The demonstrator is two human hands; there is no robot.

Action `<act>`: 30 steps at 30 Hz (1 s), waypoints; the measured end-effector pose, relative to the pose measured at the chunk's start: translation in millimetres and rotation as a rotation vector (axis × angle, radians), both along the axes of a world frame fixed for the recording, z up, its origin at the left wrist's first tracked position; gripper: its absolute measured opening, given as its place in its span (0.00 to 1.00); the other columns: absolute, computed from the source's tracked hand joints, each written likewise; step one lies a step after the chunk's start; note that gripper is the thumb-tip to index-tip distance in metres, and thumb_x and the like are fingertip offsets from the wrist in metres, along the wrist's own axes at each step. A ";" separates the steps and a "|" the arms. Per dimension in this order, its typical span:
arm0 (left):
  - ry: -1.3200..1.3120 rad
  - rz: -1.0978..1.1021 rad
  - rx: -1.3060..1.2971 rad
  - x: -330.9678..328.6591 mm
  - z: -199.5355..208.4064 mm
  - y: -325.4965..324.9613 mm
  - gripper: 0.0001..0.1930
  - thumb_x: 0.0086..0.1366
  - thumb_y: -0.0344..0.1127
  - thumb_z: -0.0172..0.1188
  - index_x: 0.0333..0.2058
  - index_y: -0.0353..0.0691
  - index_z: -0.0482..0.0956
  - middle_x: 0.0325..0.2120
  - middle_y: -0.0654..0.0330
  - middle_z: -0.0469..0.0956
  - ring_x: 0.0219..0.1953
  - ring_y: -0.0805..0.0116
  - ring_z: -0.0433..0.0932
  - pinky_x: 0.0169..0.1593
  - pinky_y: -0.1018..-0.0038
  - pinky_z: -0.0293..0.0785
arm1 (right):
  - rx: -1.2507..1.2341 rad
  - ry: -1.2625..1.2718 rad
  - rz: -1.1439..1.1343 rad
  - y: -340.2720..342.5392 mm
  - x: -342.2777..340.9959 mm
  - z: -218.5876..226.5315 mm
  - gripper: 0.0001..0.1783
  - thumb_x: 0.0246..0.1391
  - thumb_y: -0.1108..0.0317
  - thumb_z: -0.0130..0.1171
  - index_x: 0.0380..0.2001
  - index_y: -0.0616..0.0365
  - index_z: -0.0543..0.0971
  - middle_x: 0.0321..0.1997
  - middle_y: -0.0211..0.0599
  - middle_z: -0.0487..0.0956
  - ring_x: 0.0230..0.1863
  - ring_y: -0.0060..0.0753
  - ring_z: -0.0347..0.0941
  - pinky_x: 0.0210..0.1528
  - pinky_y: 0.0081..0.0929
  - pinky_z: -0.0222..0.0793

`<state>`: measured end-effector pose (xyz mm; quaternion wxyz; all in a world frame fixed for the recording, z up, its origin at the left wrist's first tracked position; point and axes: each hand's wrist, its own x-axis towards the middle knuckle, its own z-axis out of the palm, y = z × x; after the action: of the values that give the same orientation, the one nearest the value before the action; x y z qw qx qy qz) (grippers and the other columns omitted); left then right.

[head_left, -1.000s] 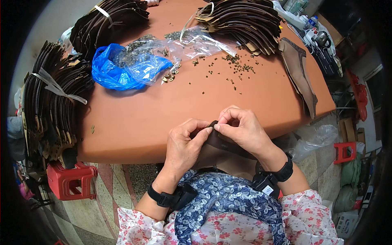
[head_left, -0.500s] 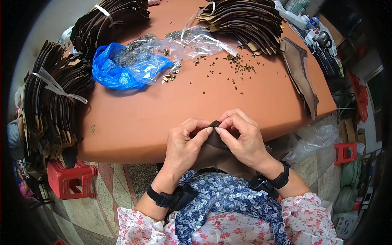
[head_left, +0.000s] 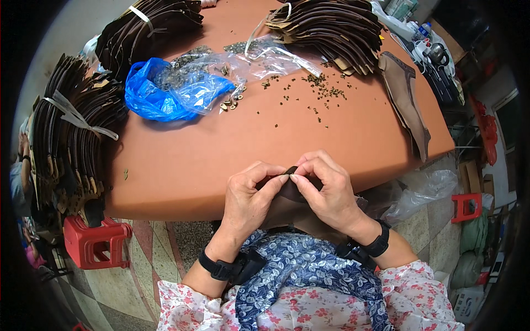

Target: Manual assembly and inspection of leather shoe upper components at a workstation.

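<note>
A dark brown leather piece hangs from my fingers at the near edge of the table, its lower part spread over my lap. My left hand pinches the top edge between thumb and forefinger. Close beside it, my right hand pinches the same edge, the two thumb tips almost meeting. Anything small between the fingertips is hidden. Beyond the hands, many tiny brass-coloured metal fittings lie scattered over the table.
The tan-covered table carries tied stacks of brown leather pieces at the back and left. A blue plastic bag sits beside clear bags of fittings. One leather piece lies at the right edge. Red stools stand below.
Both hands keep their pinch on the leather piece. The right fingers and the top edge of the leather have shifted slightly toward me.
</note>
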<state>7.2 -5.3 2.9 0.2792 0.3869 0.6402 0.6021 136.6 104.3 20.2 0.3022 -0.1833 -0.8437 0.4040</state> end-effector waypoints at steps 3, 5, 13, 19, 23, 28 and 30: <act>0.019 -0.009 0.003 -1.3 0.9 -0.6 0.06 0.59 0.27 0.61 0.34 0.32 0.81 0.26 0.58 0.79 0.29 0.74 0.78 0.34 0.78 0.73 | 0.004 0.011 0.023 2.7 0.3 -2.1 0.04 0.49 0.77 0.60 0.27 0.64 0.74 0.33 0.42 0.74 0.32 0.40 0.74 0.33 0.30 0.69; 0.002 -0.006 -0.028 -1.5 2.6 -1.3 0.06 0.59 0.27 0.61 0.34 0.31 0.81 0.26 0.58 0.80 0.29 0.74 0.78 0.34 0.78 0.73 | 0.029 0.026 0.038 4.8 1.2 -3.7 0.04 0.49 0.77 0.60 0.27 0.64 0.74 0.33 0.42 0.74 0.32 0.40 0.74 0.34 0.30 0.69; -0.173 -0.022 -0.052 -1.3 -0.7 0.9 0.06 0.60 0.28 0.60 0.34 0.31 0.81 0.26 0.61 0.79 0.29 0.78 0.77 0.34 0.80 0.73 | 0.056 0.064 -0.002 1.9 0.4 -8.9 0.04 0.49 0.77 0.60 0.27 0.63 0.74 0.33 0.41 0.74 0.32 0.40 0.74 0.33 0.30 0.70; -0.075 -0.009 -0.053 -0.7 2.1 0.7 0.05 0.59 0.27 0.61 0.33 0.32 0.81 0.26 0.60 0.80 0.28 0.76 0.77 0.34 0.79 0.73 | 0.028 0.044 0.017 3.1 -0.4 -5.5 0.04 0.48 0.76 0.60 0.27 0.64 0.74 0.33 0.41 0.75 0.32 0.37 0.74 0.33 0.27 0.69; -0.012 0.011 -0.017 0.4 -0.4 0.5 0.05 0.59 0.27 0.61 0.33 0.33 0.82 0.26 0.59 0.79 0.29 0.74 0.78 0.34 0.78 0.73 | -0.369 -0.070 0.022 6.0 0.1 -5.5 0.04 0.50 0.75 0.60 0.27 0.63 0.74 0.32 0.35 0.76 0.34 0.24 0.74 0.35 0.22 0.69; 0.011 -0.012 -0.036 0.2 3.9 0.9 0.05 0.59 0.27 0.61 0.34 0.33 0.82 0.26 0.59 0.79 0.30 0.73 0.78 0.35 0.78 0.72 | -0.722 0.021 0.062 11.4 0.8 -6.7 0.04 0.54 0.75 0.60 0.32 0.63 0.75 0.32 0.29 0.75 0.36 0.15 0.72 0.37 0.16 0.70; 0.006 -0.011 -0.034 0.3 3.8 0.7 0.05 0.58 0.27 0.61 0.34 0.34 0.82 0.26 0.59 0.79 0.30 0.73 0.78 0.35 0.78 0.72 | -0.757 0.028 0.078 13.5 0.1 -5.7 0.06 0.54 0.76 0.60 0.35 0.64 0.75 0.33 0.30 0.76 0.36 0.16 0.73 0.37 0.15 0.71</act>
<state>7.4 -4.6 6.7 0.2872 0.3873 0.6491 0.5884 136.7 117.8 14.5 0.2088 -0.2444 -0.6368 0.7008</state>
